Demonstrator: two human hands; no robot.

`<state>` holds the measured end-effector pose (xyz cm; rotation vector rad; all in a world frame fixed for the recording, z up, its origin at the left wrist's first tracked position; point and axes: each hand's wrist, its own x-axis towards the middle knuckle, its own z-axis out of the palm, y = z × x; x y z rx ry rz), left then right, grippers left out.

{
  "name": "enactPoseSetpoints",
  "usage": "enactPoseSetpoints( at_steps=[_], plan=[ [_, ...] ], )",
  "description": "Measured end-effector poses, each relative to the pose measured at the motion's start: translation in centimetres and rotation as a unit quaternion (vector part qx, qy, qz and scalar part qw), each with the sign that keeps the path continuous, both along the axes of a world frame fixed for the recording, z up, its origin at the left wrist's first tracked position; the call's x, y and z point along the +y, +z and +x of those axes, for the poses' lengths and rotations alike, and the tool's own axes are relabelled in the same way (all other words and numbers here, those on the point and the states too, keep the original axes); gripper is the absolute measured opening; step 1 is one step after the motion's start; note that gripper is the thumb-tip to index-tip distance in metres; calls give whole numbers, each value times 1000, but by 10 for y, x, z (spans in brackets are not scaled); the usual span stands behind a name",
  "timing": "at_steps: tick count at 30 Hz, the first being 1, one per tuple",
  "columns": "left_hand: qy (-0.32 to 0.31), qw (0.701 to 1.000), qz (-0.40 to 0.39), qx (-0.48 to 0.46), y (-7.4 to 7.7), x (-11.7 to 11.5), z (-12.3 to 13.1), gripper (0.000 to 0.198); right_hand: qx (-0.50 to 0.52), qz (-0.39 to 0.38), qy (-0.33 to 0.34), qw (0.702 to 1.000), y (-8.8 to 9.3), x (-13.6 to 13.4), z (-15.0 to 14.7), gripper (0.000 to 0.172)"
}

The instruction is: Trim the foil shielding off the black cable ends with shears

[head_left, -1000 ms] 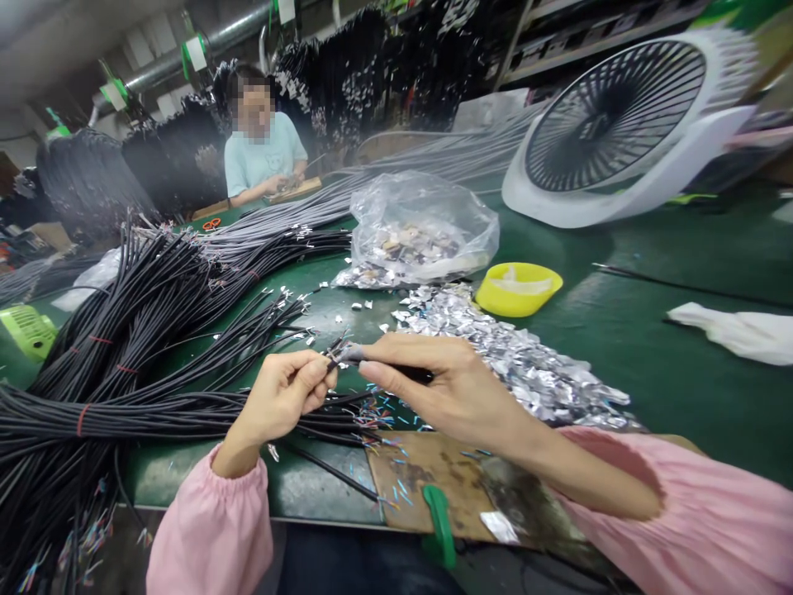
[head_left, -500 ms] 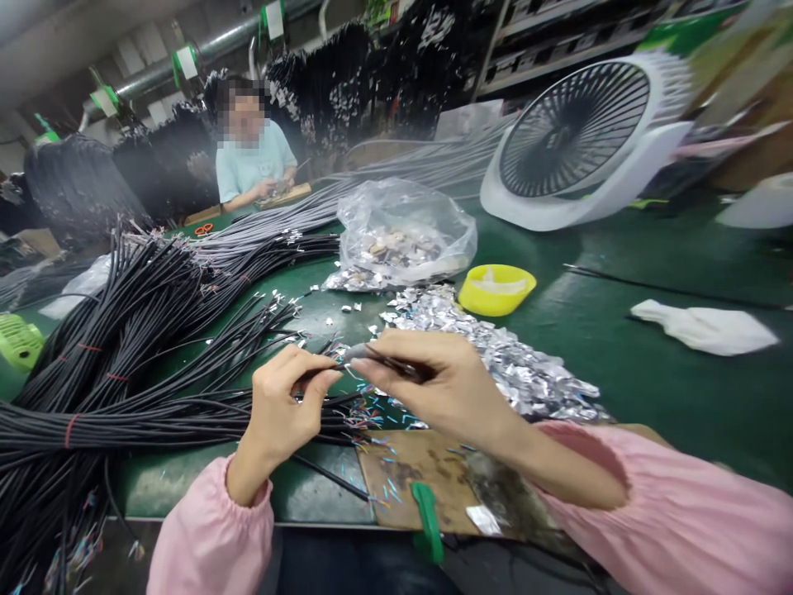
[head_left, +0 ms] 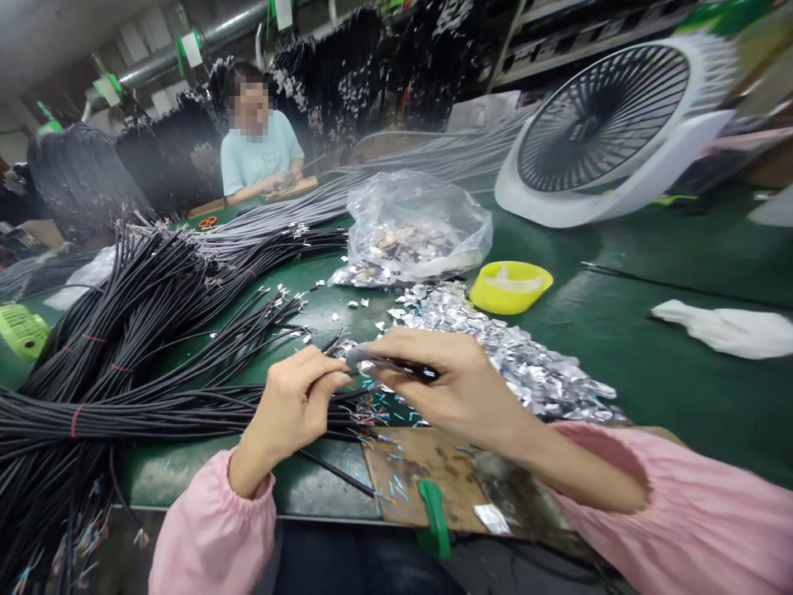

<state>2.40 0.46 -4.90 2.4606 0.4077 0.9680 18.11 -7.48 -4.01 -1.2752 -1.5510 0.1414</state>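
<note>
My left hand (head_left: 301, 395) is closed in a pinch on a black cable (head_left: 352, 372), and most of that cable is hidden by the fingers. Close against it, my right hand (head_left: 449, 376) is wrapped round a slim dark tool (head_left: 412, 368), its exact kind hidden in the grip. A grey covering (head_left: 360, 354) sits on a right fingertip at the cable's end. Under both hands lie cable ends with thin coloured wires (head_left: 372, 413). Beyond the right hand spreads a heap of silver foil scraps (head_left: 533, 364).
Bundled black cables (head_left: 154, 413) fill the left side. A clear plastic bag (head_left: 421, 227) of scraps, a yellow dish (head_left: 511, 289), a white fan (head_left: 595, 140) and a white cloth (head_left: 724, 329) stand or lie beyond. A brown board (head_left: 421, 471) is at the front edge. Another person (head_left: 263, 157) sits across.
The view has shifted slightly, so the background things appear a little farther right. Both hands keep their grips and stay close together at the cable end.
</note>
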Motion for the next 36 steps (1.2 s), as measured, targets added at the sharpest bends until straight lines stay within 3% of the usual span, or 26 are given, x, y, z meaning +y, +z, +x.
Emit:
enactPoseSetpoints(
  at_steps=[3, 6, 10, 15, 22, 26, 29, 32, 36],
  plan=[
    [10, 999, 37, 5, 1, -3, 0, 19, 53, -30, -41, 997, 1, 2, 2, 19],
    [58, 994, 79, -39, -1, -4, 1, 13, 64, -50, -27, 996, 3, 2, 2, 19],
    [80, 994, 78, -15, -3, -7, 3, 13, 5, 23, -18, 1000, 3, -1, -1, 11],
    [106, 994, -14, 23, 0, -10, 7, 28, -35, 62, -13, 997, 1, -2, -2, 13],
    [38, 973, -224, -43, 2, -5, 5, 37, 122, -5, 35, 992, 0, 15, -1, 25],
    [18, 976, -215, -35, 4, -6, 2, 30, 247, -105, 71, 961, -1, 20, 1, 34],
    [35, 973, -226, -21, 5, -7, 1, 28, 314, -125, 108, 935, 3, 13, 0, 31],
    [36, 965, -258, -14, 5, -7, 1, 30, 254, -101, 120, 954, 6, 4, -2, 19],
    [10, 958, -284, 44, 5, -7, 1, 36, 92, 0, 51, 994, 3, -1, -5, 14]
  ],
)
